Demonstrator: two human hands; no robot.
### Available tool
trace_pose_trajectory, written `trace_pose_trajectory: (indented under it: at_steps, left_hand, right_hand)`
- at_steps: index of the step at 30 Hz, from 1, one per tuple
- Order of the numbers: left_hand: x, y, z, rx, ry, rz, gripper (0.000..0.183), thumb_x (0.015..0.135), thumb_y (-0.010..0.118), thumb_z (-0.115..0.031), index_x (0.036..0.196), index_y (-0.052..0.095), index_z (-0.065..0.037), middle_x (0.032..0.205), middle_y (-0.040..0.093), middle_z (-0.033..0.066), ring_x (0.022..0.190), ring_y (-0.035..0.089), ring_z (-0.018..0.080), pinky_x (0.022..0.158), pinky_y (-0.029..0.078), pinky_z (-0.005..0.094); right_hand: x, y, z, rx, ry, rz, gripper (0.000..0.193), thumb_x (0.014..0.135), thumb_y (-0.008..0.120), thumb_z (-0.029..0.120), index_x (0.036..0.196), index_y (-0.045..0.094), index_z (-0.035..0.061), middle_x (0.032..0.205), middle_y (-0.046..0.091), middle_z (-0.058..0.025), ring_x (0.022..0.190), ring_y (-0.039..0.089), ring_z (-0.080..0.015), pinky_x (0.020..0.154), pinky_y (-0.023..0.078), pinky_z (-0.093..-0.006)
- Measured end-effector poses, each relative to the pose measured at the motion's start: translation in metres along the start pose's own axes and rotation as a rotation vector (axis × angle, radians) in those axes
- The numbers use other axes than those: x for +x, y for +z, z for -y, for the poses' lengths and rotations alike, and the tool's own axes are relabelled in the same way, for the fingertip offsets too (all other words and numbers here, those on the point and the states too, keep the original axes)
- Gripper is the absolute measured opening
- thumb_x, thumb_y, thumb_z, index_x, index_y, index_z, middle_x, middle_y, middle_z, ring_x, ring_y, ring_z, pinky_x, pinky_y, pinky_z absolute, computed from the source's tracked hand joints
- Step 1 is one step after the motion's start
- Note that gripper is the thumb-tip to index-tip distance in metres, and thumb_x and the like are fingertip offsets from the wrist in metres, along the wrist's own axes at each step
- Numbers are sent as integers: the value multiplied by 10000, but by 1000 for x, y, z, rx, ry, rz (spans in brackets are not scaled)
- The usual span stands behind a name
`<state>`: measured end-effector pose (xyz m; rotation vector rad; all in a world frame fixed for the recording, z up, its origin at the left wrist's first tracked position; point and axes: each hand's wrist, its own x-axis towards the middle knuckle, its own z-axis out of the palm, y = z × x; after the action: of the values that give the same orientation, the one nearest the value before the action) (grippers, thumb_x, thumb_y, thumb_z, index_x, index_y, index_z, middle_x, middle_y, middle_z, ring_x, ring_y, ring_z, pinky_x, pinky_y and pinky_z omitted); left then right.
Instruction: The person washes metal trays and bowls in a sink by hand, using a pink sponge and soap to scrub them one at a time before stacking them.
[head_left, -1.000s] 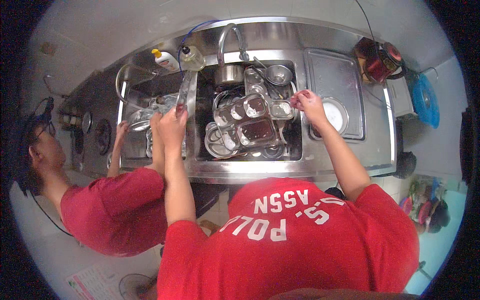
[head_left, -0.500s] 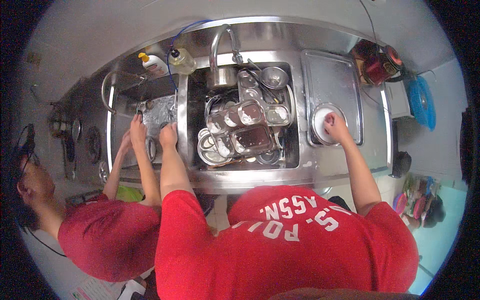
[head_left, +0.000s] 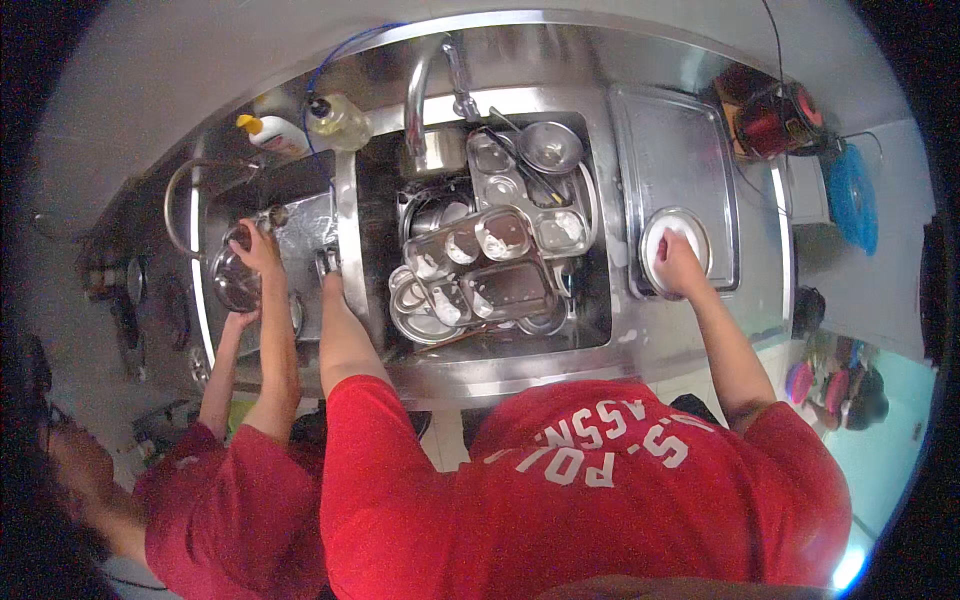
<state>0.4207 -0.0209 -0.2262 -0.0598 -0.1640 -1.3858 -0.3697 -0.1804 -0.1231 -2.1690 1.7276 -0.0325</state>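
White-filled bowl: likely stiff, slippery; best held by its edge | right hand: curled inside (grip unclear) | left hand: grip unclear

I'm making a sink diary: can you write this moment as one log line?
left hand: inside left basin, grip unclear | right hand: at round bowl, white inside | right basin: stacked divided trays

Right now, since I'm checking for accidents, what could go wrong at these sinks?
The compartment tray lies atop piled dishes and might slide. The right hand is at the white-filled bowl, which could tip or spill. The left hand and a co-worker's hand share the left sink, so they might bump.
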Motion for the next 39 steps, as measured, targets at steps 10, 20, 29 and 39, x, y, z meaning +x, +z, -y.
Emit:
trace_pose_trajectory:
  at_steps: [10,20,29,39]
  left_hand:
    - [-67,-35,98,-3032,34,1820,278,866,565,-229,879,699,15,917,693,216,834,654,418,735,500,495]
    - [10,86,306,-3799,800,-120,445,806,740,-306,1116,608,-16,1081,653,207,961,641,360,857,502,417]
    - [19,138,320,-3560,1103,-448,266,841,699,-212,850,523,-13,788,612,214,781,600,415,681,445,488]
    - [-46,230,305,-3641,371,412,168,881,655,-118,828,542,-6,727,607,153,671,601,304,640,470,350]
  right_hand:
    - [7,-9,11,226,137,85,234,728,651,-1,922,520,-8,810,609,-195,787,629,-347,714,480,-427]
    - [20,-6,-18,951,385,289,371,963,557,416,956,601,48,789,593,-44,677,594,-160,633,554,-321]
    - [-3,-30,11,1186,386,139,306,963,567,361,882,557,65,639,544,-24,534,546,-133,543,493,-297]
    - [-4,-37,50,1147,198,166,168,939,546,227,933,563,60,660,551,-12,547,549,-106,511,466,-275]
